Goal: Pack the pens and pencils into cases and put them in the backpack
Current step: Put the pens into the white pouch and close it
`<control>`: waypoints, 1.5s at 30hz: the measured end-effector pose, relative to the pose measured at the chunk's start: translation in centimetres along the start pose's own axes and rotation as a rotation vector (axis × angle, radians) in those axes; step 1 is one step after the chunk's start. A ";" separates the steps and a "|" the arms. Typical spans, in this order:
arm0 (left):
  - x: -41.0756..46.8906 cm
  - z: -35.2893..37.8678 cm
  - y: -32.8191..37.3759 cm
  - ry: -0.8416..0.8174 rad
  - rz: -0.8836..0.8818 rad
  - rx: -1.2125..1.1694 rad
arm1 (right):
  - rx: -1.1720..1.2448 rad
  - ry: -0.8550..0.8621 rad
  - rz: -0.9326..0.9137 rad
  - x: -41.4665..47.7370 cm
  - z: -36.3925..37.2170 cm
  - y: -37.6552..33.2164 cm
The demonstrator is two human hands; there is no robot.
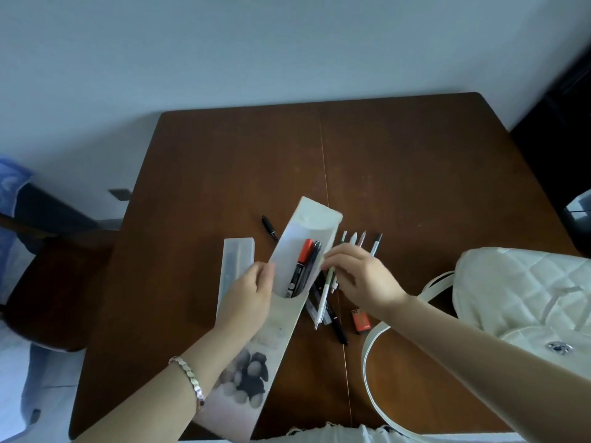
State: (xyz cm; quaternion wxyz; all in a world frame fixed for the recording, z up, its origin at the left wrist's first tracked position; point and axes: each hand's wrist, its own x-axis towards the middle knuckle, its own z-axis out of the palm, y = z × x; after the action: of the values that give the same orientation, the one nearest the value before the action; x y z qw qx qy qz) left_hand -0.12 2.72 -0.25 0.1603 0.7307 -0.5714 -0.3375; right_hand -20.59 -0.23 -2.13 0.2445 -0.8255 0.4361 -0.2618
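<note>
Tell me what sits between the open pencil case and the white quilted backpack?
In the head view: loose pens, the right hand pinching a white pen, and a small orange box.

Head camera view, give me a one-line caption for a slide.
Left hand holds an open pencil case with markers inside; right hand pinches a white pen beside the quilted backpack.
</note>
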 end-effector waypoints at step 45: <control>2.2 0.0 -2.6 0.033 -0.101 -0.162 | -0.760 -0.905 0.064 2.2 2.7 6.9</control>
State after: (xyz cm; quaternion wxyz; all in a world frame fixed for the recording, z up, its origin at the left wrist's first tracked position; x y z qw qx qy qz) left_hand 2.04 1.46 -2.55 0.2112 0.7485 -0.5020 -0.3783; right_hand -21.84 -5.10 -7.96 0.1012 -0.8712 0.3765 0.2983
